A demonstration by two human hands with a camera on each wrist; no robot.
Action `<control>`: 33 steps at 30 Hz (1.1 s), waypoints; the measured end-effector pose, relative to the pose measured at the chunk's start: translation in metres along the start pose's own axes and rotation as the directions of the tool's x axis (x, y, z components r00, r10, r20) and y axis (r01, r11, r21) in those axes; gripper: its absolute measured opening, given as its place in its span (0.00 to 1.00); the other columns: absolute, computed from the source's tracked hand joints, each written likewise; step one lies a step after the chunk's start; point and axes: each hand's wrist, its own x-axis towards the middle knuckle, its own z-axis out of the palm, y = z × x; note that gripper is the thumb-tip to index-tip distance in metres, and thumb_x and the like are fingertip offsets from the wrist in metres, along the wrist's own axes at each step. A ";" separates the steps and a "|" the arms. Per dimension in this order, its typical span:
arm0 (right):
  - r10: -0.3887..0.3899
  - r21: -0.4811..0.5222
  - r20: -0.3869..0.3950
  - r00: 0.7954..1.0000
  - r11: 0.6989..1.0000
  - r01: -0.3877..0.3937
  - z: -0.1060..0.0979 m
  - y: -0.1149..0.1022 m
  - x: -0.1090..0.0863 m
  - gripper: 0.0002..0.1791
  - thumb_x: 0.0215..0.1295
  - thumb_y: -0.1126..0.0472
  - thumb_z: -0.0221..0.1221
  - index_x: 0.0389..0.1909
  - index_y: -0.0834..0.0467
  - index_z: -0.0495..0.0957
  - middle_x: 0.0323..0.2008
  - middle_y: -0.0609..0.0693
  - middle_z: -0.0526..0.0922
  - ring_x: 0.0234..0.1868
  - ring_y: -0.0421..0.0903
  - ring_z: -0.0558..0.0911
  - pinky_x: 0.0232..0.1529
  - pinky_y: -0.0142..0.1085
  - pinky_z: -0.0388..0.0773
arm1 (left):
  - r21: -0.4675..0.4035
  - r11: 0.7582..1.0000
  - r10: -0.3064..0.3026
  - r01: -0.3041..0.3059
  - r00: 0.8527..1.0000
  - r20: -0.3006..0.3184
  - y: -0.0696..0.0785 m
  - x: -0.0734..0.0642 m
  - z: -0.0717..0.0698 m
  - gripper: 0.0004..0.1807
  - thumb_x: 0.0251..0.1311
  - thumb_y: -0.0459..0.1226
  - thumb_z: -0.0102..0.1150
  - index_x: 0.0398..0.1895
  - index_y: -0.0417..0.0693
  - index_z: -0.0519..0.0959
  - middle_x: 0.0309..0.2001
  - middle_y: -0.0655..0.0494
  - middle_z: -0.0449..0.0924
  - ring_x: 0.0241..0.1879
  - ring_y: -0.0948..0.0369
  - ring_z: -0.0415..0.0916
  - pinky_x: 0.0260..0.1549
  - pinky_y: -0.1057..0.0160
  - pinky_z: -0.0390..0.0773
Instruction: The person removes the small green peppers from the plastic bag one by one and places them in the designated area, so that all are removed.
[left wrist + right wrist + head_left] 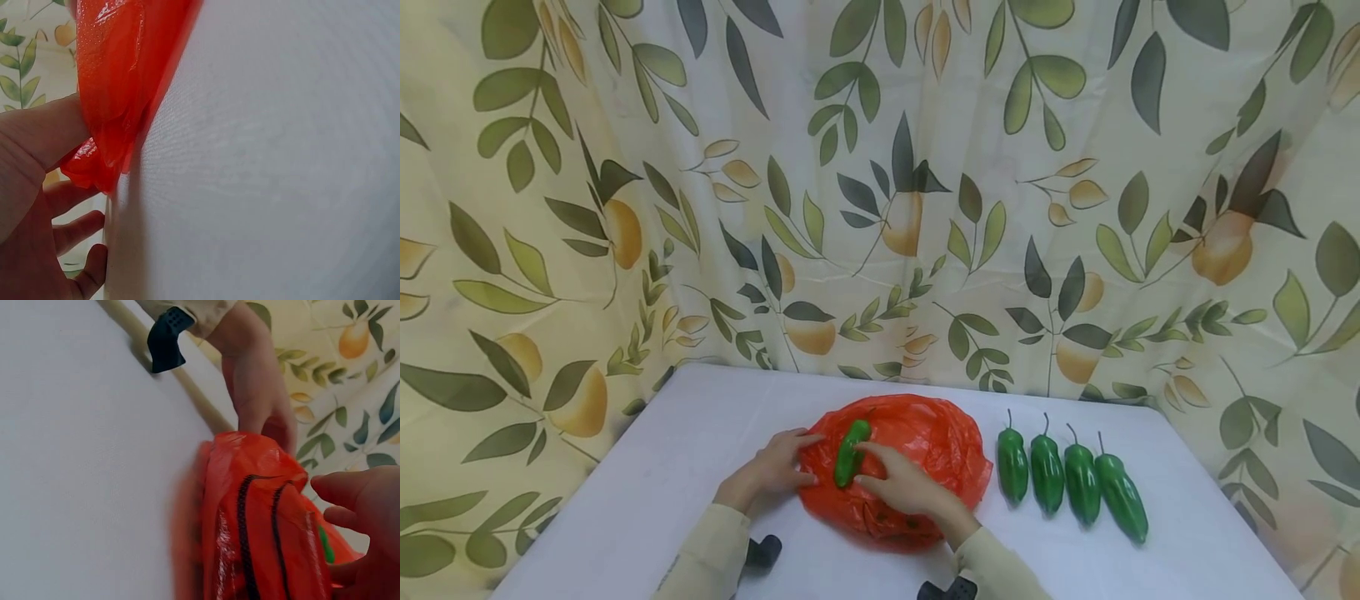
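Observation:
A red plastic bag (928,442) lies crumpled on the table, with a green pepper (850,454) on top of its left part. My left hand (778,462) is at the bag's left edge, thumb and forefinger spread on it. In the left wrist view, the bag's folds hide the thumb tip, and the other fingers (86,231) bend loosely near the table. My right hand (898,483) reaches over the bag, with forefinger and thumb tips apart at the pepper's right side. In the right wrist view, a bit of the pepper (326,544) shows between bag and fingers (344,487).
Several green peppers (1082,483) with thin stems lie in a row right of the bag. The white table (700,425) ends against a leaf-and-fruit patterned curtain (880,200). Black wrist devices (763,552) sit by both sleeves.

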 end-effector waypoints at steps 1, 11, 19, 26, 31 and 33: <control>0.002 -0.002 -0.001 1.000 1.000 -0.002 0.002 -0.001 0.002 0.31 0.72 0.53 0.59 0.74 0.51 0.65 0.70 0.57 0.70 0.71 0.61 0.69 0.65 0.69 0.70 | 0.002 1.000 0.002 -0.002 1.000 0.000 0.000 0.000 0.000 0.37 0.57 0.42 0.73 0.71 0.56 0.72 0.74 0.42 0.64 0.75 0.41 0.58 0.68 0.25 0.58; 0.091 -0.038 -0.029 0.995 0.995 -0.092 0.011 -0.013 0.025 0.34 0.70 0.54 0.62 0.76 0.48 0.63 0.70 0.59 0.71 0.68 0.62 0.71 0.59 0.70 0.74 | 0.005 1.000 0.014 -0.014 1.000 -0.010 -0.003 0.001 0.002 0.37 0.56 0.42 0.73 0.71 0.54 0.72 0.74 0.42 0.65 0.74 0.40 0.59 0.66 0.23 0.59; 0.112 -0.099 -0.059 0.992 0.988 -0.117 0.013 -0.005 0.031 0.32 0.70 0.60 0.62 0.74 0.47 0.68 0.69 0.61 0.71 0.67 0.64 0.67 0.61 0.69 0.73 | 0.003 1.000 0.019 -0.019 1.000 -0.011 -0.003 0.000 0.002 0.38 0.55 0.42 0.74 0.71 0.54 0.72 0.73 0.41 0.66 0.74 0.40 0.59 0.65 0.23 0.60; 0.120 -0.067 -0.072 0.990 0.990 -0.125 0.017 -0.002 0.031 0.30 0.69 0.58 0.63 0.72 0.46 0.71 0.69 0.62 0.69 0.66 0.62 0.68 0.58 0.68 0.76 | 0.003 1.000 0.028 -0.028 1.000 -0.009 -0.003 0.000 0.002 0.38 0.55 0.42 0.74 0.71 0.54 0.73 0.73 0.41 0.66 0.73 0.40 0.60 0.65 0.23 0.60; 0.123 -0.054 -0.074 0.990 0.990 -0.127 0.019 -0.003 0.029 0.27 0.70 0.58 0.62 0.70 0.47 0.72 0.67 0.61 0.70 0.65 0.61 0.68 0.58 0.69 0.76 | -0.001 1.000 0.022 -0.022 1.000 -0.004 -0.003 0.001 0.002 0.38 0.55 0.42 0.74 0.71 0.55 0.72 0.73 0.42 0.65 0.74 0.40 0.59 0.65 0.23 0.60; 0.128 -0.058 -0.073 0.989 0.989 -0.133 0.020 -0.005 0.030 0.27 0.70 0.59 0.61 0.70 0.47 0.73 0.67 0.61 0.71 0.65 0.61 0.68 0.58 0.69 0.75 | -0.002 1.000 0.020 -0.020 1.000 -0.004 -0.002 0.000 0.002 0.37 0.55 0.42 0.74 0.71 0.55 0.72 0.73 0.42 0.65 0.74 0.40 0.59 0.65 0.22 0.59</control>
